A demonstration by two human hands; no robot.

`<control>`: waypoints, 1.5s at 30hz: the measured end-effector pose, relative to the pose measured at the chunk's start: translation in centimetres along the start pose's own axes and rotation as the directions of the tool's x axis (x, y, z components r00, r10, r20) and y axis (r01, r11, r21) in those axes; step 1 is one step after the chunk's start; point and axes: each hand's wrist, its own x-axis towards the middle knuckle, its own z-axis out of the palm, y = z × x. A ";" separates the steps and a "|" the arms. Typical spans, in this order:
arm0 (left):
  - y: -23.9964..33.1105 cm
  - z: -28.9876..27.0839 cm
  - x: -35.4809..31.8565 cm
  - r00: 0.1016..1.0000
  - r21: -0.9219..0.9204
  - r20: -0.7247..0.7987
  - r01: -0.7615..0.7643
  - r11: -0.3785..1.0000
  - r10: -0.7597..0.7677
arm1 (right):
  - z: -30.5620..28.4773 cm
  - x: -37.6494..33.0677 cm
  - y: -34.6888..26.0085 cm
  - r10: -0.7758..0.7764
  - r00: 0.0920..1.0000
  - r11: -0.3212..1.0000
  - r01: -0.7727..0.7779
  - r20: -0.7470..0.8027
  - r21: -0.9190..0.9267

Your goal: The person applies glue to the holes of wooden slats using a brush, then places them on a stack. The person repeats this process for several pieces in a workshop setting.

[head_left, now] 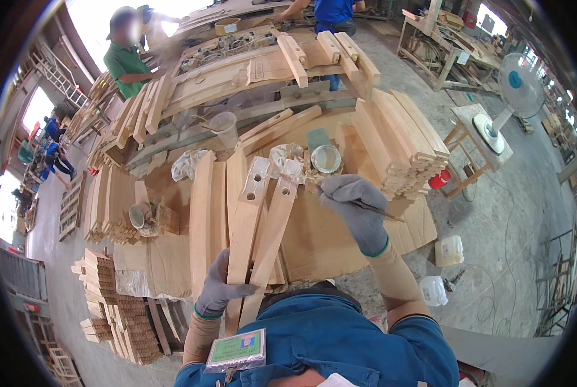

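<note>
Wooden slats (263, 219), two pale pieces with drilled holes at top ends, lie at frame centre on table (314, 238), angled toward us. Our left hand (221, 287), grey-gloved, closed around lower ends of slats, lower centre. Our right hand (356, 209), also gloved, pinches thin brush (366, 206), its tip at upper end of right slat. Just above, open tin (326, 158) beside crumpled rags (188, 164). Stacked wood pieces (408, 148) at right. White fan (511, 90) upper right; person in green shirt (127, 64) upper left.
</note>
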 end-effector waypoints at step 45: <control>4.8 2.0 14.0 0.629 -0.057 -0.700 -0.523 0.850 0.340 | -12.4 27.7 18.3 0.219 0.939 0.517 0.120 0.266 -0.848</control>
